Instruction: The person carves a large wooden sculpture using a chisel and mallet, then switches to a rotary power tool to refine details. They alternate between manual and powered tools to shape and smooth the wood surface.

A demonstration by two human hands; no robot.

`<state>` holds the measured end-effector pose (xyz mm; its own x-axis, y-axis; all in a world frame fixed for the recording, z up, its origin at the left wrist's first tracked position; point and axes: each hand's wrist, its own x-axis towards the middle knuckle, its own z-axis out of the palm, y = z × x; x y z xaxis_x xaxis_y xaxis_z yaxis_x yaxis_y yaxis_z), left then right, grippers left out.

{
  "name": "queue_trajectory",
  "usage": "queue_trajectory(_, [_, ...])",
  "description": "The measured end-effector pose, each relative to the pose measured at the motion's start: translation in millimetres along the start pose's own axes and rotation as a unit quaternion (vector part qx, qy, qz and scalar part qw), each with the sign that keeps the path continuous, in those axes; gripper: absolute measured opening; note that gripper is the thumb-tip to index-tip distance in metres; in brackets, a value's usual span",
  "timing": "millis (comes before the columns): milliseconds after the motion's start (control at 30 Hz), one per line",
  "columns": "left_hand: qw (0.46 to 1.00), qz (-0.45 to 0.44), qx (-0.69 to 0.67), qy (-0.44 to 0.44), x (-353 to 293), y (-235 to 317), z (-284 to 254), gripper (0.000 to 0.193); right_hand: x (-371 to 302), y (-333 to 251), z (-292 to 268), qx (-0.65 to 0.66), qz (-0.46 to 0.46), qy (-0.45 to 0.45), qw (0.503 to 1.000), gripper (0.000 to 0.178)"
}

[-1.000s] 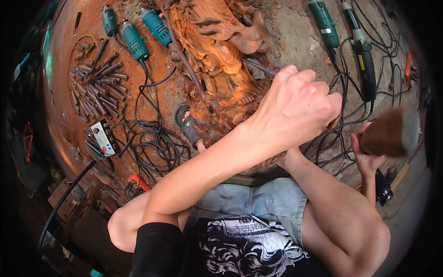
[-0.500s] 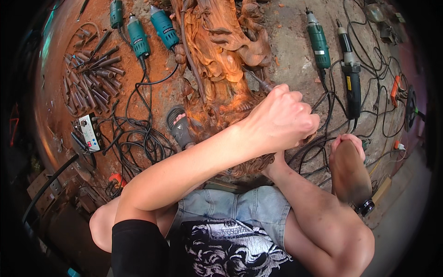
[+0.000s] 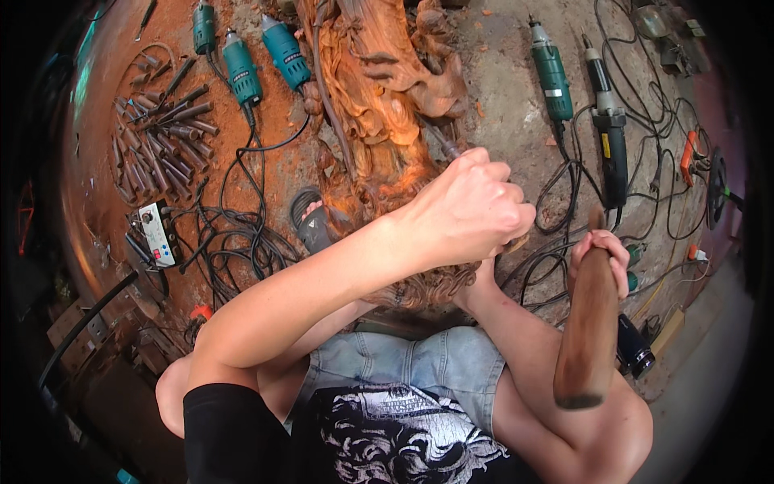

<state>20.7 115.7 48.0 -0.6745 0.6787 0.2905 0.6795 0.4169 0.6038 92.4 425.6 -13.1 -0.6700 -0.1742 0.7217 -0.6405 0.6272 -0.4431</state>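
Observation:
A reddish-brown wood carving (image 3: pixel 375 105) with deep folds stands between my legs. My left hand (image 3: pixel 476 206) crosses to its right side, closed around a chisel (image 3: pixel 448 146). The chisel's shaft slants up and left against the carving, and much of its handle is hidden inside my fist. Off to the right, my right hand (image 3: pixel 598 254) grips a wooden mallet (image 3: pixel 587 335). Its thick end points toward me above my right leg, apart from the chisel.
Many chisels (image 3: pixel 165 149) lie piled at the left beside a white control box (image 3: pixel 158 232). Teal rotary tools (image 3: pixel 242 68) lie at the upper left; a green one (image 3: pixel 551 77) and a black one (image 3: pixel 613 149) lie right. Tangled cables (image 3: pixel 242 234) cover the floor.
The mallet has swung down and left toward me, its thick end now lower. My left hand has shifted slightly left, still around the chisel.

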Motion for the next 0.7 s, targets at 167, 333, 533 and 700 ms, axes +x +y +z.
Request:
queue_trajectory(167, [1.0, 0.006, 0.003, -0.007, 6, -4, -5, 0.024, 17, -15, -16, -0.126, 0.027, -0.137, 0.982, 0.057])
queue_trajectory(333, [0.999, 0.009, -0.007, -0.03, -2, -8, -9, 0.021, 26, -12, -5, -0.132, 0.017, -0.173, 0.976, 0.052])
queue_trajectory(533, [0.997, 0.04, -0.014, -0.058, -11, -11, -18, 0.019, 19, -11, 10, -0.056, -0.074, 0.015, 0.996, 0.053])
queue_trajectory(700, [0.996, 0.037, -0.038, -0.076, -24, -16, -31, 0.019, 41, -29, 5, -0.062, -0.103, -0.055, 0.991, 0.045])
